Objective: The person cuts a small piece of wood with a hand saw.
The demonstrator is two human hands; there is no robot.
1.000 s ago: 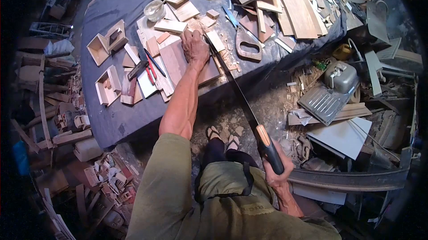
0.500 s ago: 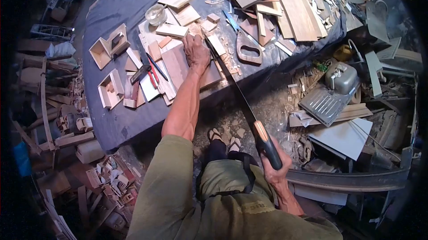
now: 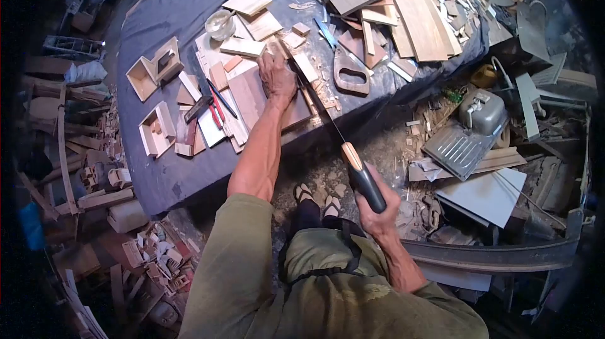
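At table edge, your L hand (image 3: 275,74) lay flat, pinning the wood panel (image 3: 252,94) w/ fingers spread, while your R hand (image 3: 377,203) was clenched on the saw (image 3: 353,166) handle, blade in the kerf, cut looking only partway thru, offcut not yet free.

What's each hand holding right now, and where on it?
The right hand grips the handsaw by its black handle, at the end nearest the body. The left hand grasps nothing; it presses flat on the wooden board beside the blade.
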